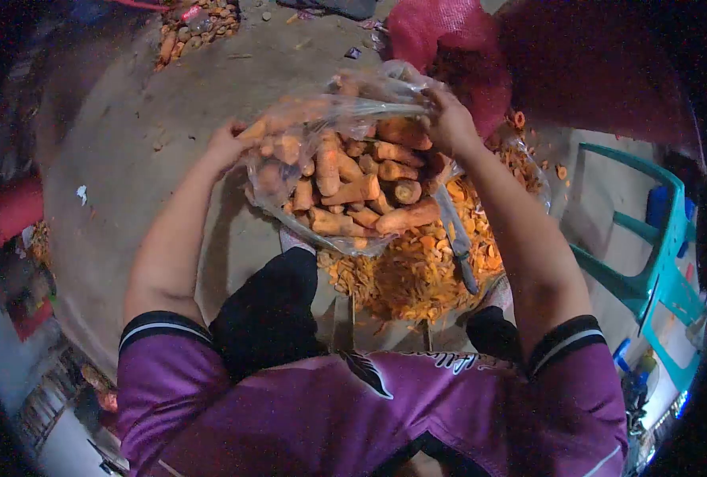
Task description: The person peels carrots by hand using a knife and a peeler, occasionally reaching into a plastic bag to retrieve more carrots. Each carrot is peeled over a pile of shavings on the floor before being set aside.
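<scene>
A clear plastic bag full of carrots lies in front of me, its mouth spread wide. My left hand is closed on the bag's left edge. Across from it, my right hand grips the bunched plastic at the upper right, fingers partly hidden. Several of the carrots look short or cut at the ends. A knife rests on a heap of orange peelings and slices to the right of and below the bag, its handle toward me.
At the top right stands a red mesh sack, with more scraps below it. A green plastic chair is on the right. Another pile of carrots or scraps lies on the concrete floor at the upper left.
</scene>
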A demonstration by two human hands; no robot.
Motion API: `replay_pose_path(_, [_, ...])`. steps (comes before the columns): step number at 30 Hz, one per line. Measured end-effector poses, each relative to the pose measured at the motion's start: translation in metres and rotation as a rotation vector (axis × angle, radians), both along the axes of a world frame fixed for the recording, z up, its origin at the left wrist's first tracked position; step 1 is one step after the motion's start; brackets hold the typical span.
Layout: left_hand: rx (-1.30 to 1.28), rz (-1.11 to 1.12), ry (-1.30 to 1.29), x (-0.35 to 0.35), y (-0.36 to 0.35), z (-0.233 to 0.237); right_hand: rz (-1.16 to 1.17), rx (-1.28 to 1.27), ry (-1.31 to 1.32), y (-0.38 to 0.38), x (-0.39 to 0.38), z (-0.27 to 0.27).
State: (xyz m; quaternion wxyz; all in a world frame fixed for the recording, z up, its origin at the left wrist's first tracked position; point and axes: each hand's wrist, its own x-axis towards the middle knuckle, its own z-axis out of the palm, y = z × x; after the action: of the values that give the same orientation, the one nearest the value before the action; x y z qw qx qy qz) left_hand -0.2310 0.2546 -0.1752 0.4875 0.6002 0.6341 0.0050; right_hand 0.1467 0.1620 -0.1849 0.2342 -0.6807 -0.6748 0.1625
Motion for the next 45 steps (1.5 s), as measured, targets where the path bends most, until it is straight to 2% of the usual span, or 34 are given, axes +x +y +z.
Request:
replay_pose_path(1, [-0.042,0.113,-0.128,-0.01,-0.002,-0.006,-0.023,-0.012,-0.077,-0.004,-0.006,0.009])
replay_pose_path(3, [0.117,0.07,0.02,-0.014,-0.004,-0.016,-0.071,-0.035,-0.235,-0.016,-0.024,0.028])
replay_pose_path(5, [0.269,0.021,0.111,-0.003,-0.01,-0.006,0.074,-0.213,-0.216,-0.025,-0.045,0.035])
replay_pose_path(6, [0.341,-0.007,0.127,0.016,-0.02,0.014,0.144,-0.304,-0.208,-0.026,-0.054,0.035])
replay_pose_path(9, [0.572,-0.159,0.209,0.032,-0.031,0.038,0.14,-0.616,0.172,-0.025,-0.081,0.023])
replay_pose_path(10, [0.656,-0.221,0.24,0.033,-0.03,0.043,0.14,-0.544,0.175,-0.027,-0.084,0.02])
replay_pose_path(13, [0.368,-0.136,0.241,0.012,-0.006,0.082,0.192,-0.333,0.162,-0.037,-0.087,0.011])
replay_pose_path(16, [0.213,0.04,-0.085,-0.021,-0.007,0.12,0.114,-0.479,0.129,-0.052,-0.074,0.029])
replay_pose_path(17, [0.187,0.072,-0.164,-0.026,-0.013,0.135,0.035,-0.386,0.179,-0.059,-0.063,0.026])
replay_pose_path(19, [0.146,0.232,-0.318,-0.029,-0.032,0.163,-0.148,-0.207,0.264,-0.088,-0.03,0.005])
replay_pose_path(21, [0.145,0.434,-0.608,-0.024,-0.059,0.179,-0.421,-0.225,0.27,-0.121,0.012,-0.009])
replay_pose_path(23, [0.12,0.558,-0.959,-0.046,-0.075,0.166,-0.636,-0.266,0.212,-0.152,0.043,-0.004])
replay_pose_path(24, [0.061,0.494,-1.122,-0.04,-0.085,0.171,-0.714,-0.301,0.145,-0.169,0.053,0.006])
replay_pose_path(26, [-0.063,0.36,-1.438,-0.021,-0.102,0.182,-0.722,-0.306,0.078,-0.207,0.07,-0.018])
replay_pose_path(28, [-0.083,0.317,-1.317,-0.001,-0.111,0.197,-0.672,-0.298,0.025,-0.237,0.065,-0.015])
replay_pose_path(30, [-0.142,0.237,-1.209,0.034,-0.12,0.216,-0.56,-0.518,-0.044,-0.244,0.051,-0.017])
replay_pose_path(31, [-0.233,0.285,-1.215,0.051,-0.126,0.224,-0.503,-0.626,-0.077,-0.247,0.043,-0.016])
replay_pose_path(34, [-0.34,0.238,-1.227,0.086,-0.156,0.233,-0.304,-0.788,-0.2,-0.257,0.025,-0.052])
replay_pose_path(37, [-0.512,0.282,-1.252,0.113,-0.183,0.243,-0.225,-0.858,-0.101,-0.244,0.028,-0.036])
replay_pose_path(40, [-0.517,0.243,-1.219,0.127,-0.199,0.247,-0.377,-0.503,-0.153,-0.226,0.045,-0.029])
replay_pose_path(43, [-0.547,0.156,-1.146,0.129,-0.195,0.225,-0.37,-0.486,-0.606,-0.213,0.081,-0.064])
replay_pose_path(45, [-0.539,0.083,-1.064,0.131,-0.195,0.223,-0.354,-0.734,-0.488,-0.205,0.091,-0.058])
